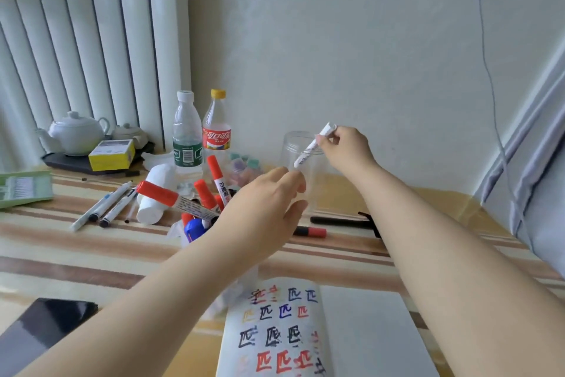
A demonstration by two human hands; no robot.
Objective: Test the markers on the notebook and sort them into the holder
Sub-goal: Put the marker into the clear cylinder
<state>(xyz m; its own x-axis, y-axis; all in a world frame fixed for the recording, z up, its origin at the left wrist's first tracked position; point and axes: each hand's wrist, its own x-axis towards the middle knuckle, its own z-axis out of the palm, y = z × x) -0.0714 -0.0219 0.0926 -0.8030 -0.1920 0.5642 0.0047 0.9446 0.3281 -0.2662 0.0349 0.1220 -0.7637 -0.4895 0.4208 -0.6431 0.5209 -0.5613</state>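
The striped tabletop (76, 242) carries everything here; nearest lies the open notebook (351, 331), its left page crowded with red, blue, black and orange test marks, its right page blank; a floppy thing, I'd say, best pressed flat rather than lifted. Further off, right of centre, stands the clear holder (301, 144), a light see-through jar that looks easy to tip, so it wants steadying low on its wall. To its left a heap of red-capped markers (214, 181) sits in a tangle, stiff, smooth and probably rolly. The right hand (347, 147) pinches a slim white marker (312, 147) near its upper end, tilted over the holder's mouth; light and rigid, it should drop in cleanly. The left hand (269, 202) hovers just below, fingers relaxed, grasping nothing.
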